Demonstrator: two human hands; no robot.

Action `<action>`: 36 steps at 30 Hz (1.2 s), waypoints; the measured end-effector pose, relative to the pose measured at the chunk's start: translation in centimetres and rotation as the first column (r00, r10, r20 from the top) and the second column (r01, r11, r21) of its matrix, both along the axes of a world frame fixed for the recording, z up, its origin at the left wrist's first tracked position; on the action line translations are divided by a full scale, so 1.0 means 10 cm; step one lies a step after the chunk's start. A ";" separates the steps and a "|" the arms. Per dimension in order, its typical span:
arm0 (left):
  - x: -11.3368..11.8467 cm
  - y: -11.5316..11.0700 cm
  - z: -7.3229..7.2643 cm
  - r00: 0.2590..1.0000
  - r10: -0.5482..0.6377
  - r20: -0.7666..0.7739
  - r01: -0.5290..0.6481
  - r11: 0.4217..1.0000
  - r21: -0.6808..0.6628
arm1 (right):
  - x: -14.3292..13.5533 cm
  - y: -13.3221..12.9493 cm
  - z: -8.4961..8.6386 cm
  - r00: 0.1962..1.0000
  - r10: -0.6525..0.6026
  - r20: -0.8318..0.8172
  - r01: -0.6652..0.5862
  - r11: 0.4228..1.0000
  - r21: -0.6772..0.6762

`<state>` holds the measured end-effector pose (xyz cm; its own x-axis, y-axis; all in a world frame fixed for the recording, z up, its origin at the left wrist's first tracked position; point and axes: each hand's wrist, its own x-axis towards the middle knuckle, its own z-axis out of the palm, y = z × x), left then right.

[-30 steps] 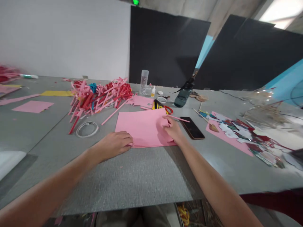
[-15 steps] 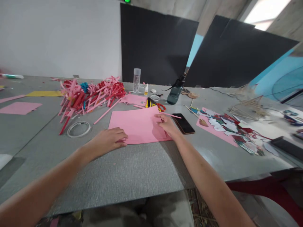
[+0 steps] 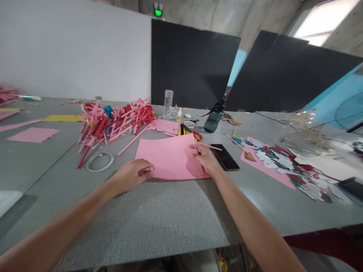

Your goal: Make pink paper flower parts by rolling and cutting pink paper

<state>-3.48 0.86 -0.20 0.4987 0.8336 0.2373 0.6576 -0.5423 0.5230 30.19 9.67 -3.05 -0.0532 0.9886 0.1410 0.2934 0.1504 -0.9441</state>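
Pink sheets (image 3: 167, 156) lie stacked on the grey table in front of me, their edges slightly offset at the lower right. My left hand (image 3: 136, 173) is at the lower left corner, its fingers curled with thumb and fingertips together; what they pinch is too small to make out. On the right part of the top sheet rests my right hand (image 3: 205, 156), fingers apart. A thin pink strip (image 3: 211, 146) sticks out beyond that hand, over a dark phone (image 3: 225, 157).
Pink and red strips (image 3: 113, 121) are heaped at the back left, near a white ring (image 3: 99, 162). Behind the sheets are scissors (image 3: 197, 136), a glue bottle (image 3: 179, 114) and a dark bottle (image 3: 214, 119). Paper cutouts (image 3: 278, 155) lie at the right.
The view has tilted up, so everything appears lower. My left hand has lifted its flat fingers and curled them at the sheet's corner. My right hand stays on the sheet.
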 end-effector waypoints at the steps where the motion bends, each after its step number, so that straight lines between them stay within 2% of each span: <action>1: -0.02 0.00 0.00 0.998 0.050 0.034 -0.049 0.999 -0.020 | 0.01 0.00 0.00 0.999 0.000 -0.036 -0.001 1.000 -0.011; 5: -0.06 0.05 -0.06 0.957 0.243 0.161 -0.234 0.970 -0.068 | 0.05 0.01 0.00 0.982 -0.009 -0.186 -0.005 0.997 -0.073; 9: -0.04 0.08 -0.15 0.906 0.313 0.286 -0.283 0.949 -0.140 | 0.08 0.02 0.03 0.943 -0.049 -0.329 0.006 0.992 -0.130; 13: 0.01 0.06 -0.16 0.840 0.378 0.390 -0.318 0.924 -0.210 | 0.09 0.02 0.05 0.896 -0.083 -0.436 0.006 0.985 -0.174; 17: -0.02 0.08 -0.13 0.832 0.387 0.398 -0.343 0.922 -0.179 | 0.09 0.01 0.08 0.865 -0.101 -0.492 -0.001 0.979 -0.204; 22: -0.10 0.18 -0.20 0.854 0.349 0.385 -0.272 0.932 -0.241 | 0.09 -0.02 0.13 0.845 -0.091 -0.528 -0.031 0.975 -0.218; 26: -0.12 0.20 -0.22 0.813 0.393 0.430 -0.294 0.914 -0.280 | 0.09 -0.03 0.16 0.845 -0.078 -0.529 -0.053 0.973 -0.227; 31: -0.07 0.15 -0.15 0.798 0.440 0.411 -0.329 0.891 -0.314 | 0.04 -0.07 0.20 0.847 -0.084 -0.525 -0.049 0.971 -0.234; 36: -0.07 0.14 -0.16 0.786 0.418 0.456 -0.359 0.908 -0.216 | -0.03 -0.11 0.24 0.842 -0.095 -0.531 -0.038 0.972 -0.234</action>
<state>-4.20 2.31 -1.76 -0.0266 0.9672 0.2525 0.4476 -0.2143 0.8682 29.93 8.59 -0.63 -0.0064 0.9961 -0.0881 -0.2661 -0.0867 -0.9601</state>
